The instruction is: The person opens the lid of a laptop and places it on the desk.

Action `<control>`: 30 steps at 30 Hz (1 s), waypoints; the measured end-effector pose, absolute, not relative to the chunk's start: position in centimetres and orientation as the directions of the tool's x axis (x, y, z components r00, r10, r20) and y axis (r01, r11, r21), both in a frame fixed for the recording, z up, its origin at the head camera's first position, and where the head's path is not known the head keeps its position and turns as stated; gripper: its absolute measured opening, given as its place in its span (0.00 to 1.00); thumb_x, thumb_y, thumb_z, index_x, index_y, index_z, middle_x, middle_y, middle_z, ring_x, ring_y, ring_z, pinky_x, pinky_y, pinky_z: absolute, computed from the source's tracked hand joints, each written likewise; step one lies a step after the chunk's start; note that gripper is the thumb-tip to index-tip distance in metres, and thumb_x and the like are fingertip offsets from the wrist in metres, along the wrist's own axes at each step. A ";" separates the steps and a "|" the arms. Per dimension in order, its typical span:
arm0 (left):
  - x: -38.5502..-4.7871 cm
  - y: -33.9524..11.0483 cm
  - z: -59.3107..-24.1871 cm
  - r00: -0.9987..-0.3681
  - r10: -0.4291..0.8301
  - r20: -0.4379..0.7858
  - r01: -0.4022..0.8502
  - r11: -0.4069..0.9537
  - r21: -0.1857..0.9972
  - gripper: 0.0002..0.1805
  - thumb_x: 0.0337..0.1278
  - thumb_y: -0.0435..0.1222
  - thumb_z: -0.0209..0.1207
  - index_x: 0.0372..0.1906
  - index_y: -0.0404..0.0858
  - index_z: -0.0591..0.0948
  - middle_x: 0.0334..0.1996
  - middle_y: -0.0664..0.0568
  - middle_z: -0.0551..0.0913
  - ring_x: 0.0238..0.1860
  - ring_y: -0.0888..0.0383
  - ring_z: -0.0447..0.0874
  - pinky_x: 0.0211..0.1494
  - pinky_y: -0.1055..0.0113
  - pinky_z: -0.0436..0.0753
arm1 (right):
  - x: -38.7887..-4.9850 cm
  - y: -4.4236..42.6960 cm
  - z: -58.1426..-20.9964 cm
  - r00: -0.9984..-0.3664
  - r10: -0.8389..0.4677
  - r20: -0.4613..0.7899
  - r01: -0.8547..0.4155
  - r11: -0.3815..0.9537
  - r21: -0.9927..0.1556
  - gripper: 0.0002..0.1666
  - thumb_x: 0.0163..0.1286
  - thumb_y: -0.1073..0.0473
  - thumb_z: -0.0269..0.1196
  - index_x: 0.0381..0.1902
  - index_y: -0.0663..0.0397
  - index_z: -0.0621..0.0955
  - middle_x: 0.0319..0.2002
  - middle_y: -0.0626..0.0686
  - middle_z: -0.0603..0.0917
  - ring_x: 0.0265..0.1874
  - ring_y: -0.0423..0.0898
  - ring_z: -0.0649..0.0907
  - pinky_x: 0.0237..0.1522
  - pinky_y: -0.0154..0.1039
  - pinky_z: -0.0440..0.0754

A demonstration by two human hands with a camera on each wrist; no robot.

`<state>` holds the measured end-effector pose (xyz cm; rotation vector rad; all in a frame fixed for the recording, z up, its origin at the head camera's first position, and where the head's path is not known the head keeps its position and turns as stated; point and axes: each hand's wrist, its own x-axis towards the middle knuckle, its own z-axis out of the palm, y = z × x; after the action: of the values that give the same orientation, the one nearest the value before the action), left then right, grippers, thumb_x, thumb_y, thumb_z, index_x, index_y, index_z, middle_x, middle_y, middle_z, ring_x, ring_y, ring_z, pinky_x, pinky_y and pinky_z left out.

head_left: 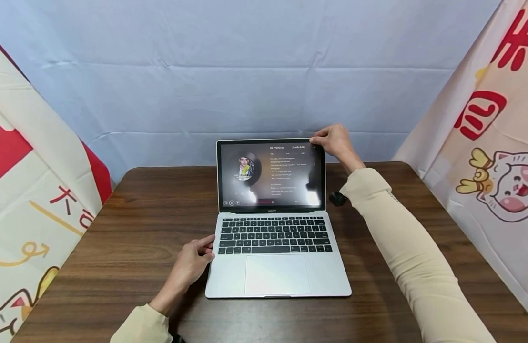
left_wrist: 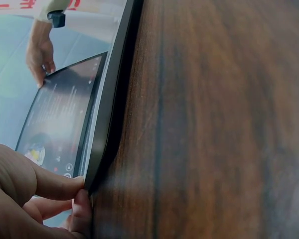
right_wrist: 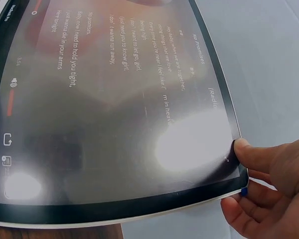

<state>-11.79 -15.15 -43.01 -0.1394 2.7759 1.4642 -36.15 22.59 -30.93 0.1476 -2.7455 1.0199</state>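
Observation:
A silver laptop stands unfolded on the wooden table, its screen showing a music player with lyrics. At the screen's top right corner, my right hand pinches the edge, thumb on the front and fingers behind, as the right wrist view shows. My left hand is at the left side of the keyboard base. In the left wrist view, its thumb and fingers pinch the base's edge.
The dark wooden table extends around the laptop. Behind it hangs a pale blue cloth. Printed banners with red characters and cartoon cats hang at the left and right.

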 end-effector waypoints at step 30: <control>-12.0 -15.2 -43.1 -0.996 -0.075 -0.057 -0.090 0.565 0.820 0.25 0.59 0.20 0.61 0.63 0.28 0.81 0.44 0.43 0.82 0.42 0.52 0.80 0.39 0.70 0.74 | -35.1 24.6 -30.4 -0.995 -0.023 0.102 -0.098 0.549 -0.830 0.17 0.78 0.64 0.61 0.58 0.68 0.84 0.57 0.69 0.83 0.37 0.54 0.86 0.32 0.30 0.83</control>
<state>-12.04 -15.20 -43.14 -0.1456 2.7652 1.4502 -35.07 24.57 -30.44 0.1053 -2.6947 1.4519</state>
